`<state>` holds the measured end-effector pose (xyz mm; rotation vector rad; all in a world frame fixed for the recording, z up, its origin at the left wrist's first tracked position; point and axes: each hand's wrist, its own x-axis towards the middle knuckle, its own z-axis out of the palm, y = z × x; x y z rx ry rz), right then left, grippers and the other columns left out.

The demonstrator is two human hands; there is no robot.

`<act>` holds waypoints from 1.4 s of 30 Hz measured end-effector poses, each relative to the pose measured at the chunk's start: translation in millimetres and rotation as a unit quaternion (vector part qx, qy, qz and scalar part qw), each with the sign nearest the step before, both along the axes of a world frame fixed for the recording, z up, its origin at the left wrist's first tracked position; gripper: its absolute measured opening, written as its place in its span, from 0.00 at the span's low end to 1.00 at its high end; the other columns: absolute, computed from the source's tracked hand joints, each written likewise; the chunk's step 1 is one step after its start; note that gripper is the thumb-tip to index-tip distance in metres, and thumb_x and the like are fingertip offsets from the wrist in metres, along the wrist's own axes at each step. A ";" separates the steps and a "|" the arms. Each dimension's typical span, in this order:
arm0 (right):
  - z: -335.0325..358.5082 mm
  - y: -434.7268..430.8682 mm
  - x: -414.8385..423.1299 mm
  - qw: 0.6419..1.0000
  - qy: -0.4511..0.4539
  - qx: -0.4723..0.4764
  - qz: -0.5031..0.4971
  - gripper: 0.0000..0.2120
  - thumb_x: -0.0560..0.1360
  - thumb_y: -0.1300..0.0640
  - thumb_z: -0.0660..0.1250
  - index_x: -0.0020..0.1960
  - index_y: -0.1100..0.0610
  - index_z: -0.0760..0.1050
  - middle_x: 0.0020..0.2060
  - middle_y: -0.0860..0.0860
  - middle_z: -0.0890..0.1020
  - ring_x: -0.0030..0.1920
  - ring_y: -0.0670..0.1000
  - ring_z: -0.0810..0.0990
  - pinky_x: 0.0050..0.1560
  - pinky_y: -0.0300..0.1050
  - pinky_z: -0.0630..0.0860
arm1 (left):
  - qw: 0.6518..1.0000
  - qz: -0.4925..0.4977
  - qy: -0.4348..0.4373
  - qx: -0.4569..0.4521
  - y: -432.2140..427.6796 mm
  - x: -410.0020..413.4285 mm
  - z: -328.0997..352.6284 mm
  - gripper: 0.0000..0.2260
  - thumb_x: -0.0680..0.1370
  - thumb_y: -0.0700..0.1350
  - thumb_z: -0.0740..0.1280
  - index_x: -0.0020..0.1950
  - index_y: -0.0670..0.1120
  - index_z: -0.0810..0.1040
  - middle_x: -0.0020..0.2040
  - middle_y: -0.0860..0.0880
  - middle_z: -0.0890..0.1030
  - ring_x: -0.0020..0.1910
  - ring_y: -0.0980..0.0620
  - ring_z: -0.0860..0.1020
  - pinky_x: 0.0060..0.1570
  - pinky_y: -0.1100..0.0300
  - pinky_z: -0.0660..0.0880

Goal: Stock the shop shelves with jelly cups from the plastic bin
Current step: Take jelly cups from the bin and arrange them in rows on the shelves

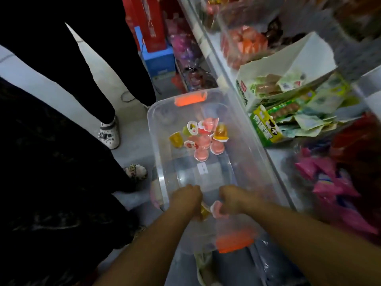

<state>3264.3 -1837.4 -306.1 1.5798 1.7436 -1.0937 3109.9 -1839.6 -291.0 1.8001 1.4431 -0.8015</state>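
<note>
Both hands down in the bin, a jelly cup in each.

Nearest, the two bare forearms reach forward side by side into the clear plastic bin [153, 141], past its near orange latch [235, 242]. The left hand [185, 198] is knuckles-up, its fingers curled under around a yellow jelly cup [205, 211]. The right hand [233, 200], just beside it, has its fingers closed on a pink jelly cup [218, 209]. The two cups almost touch. Further along the bin floor lies a small heap of jelly cups [202, 139], pink and yellow, some tipped over. The shelf [274, 159] runs along the bin's right side, crowded with snack packets. On the left a person's legs [86, 79] stand on the floor.
</note>
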 end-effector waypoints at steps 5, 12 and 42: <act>-24.2 -10.2 -14.7 0.996 -0.026 0.035 0.074 0.20 0.73 0.53 0.67 0.64 0.55 0.71 0.61 0.55 0.78 0.61 0.56 0.78 0.57 0.46 0.75 | 0.999 -0.031 0.023 -0.013 -3.7 6.5 -22.9 0.39 0.65 0.49 0.80 0.70 0.42 0.64 0.65 0.42 0.71 0.61 0.41 0.76 0.55 0.49 0.74; -47.2 -22.6 -14.8 0.983 -0.083 0.079 0.143 0.18 0.77 0.53 0.62 0.65 0.56 0.69 0.61 0.57 0.78 0.62 0.58 0.76 0.59 0.50 0.74 | 0.997 -0.044 0.010 0.057 -9.3 5.0 -40.6 0.24 0.74 0.42 0.70 0.68 0.41 0.67 0.64 0.40 0.72 0.60 0.39 0.76 0.56 0.49 0.74; 308.0 -315.9 1.6 0.647 0.422 0.228 -0.593 0.28 0.62 0.48 0.77 0.56 0.64 0.79 0.35 0.57 0.81 0.31 0.54 0.74 0.32 0.46 0.68 | 0.831 0.280 -0.462 0.127 -230.9 -33.1 311.5 0.16 0.75 0.47 0.68 0.29 0.49 0.70 0.27 0.48 0.67 0.27 0.51 0.64 0.29 0.61 0.61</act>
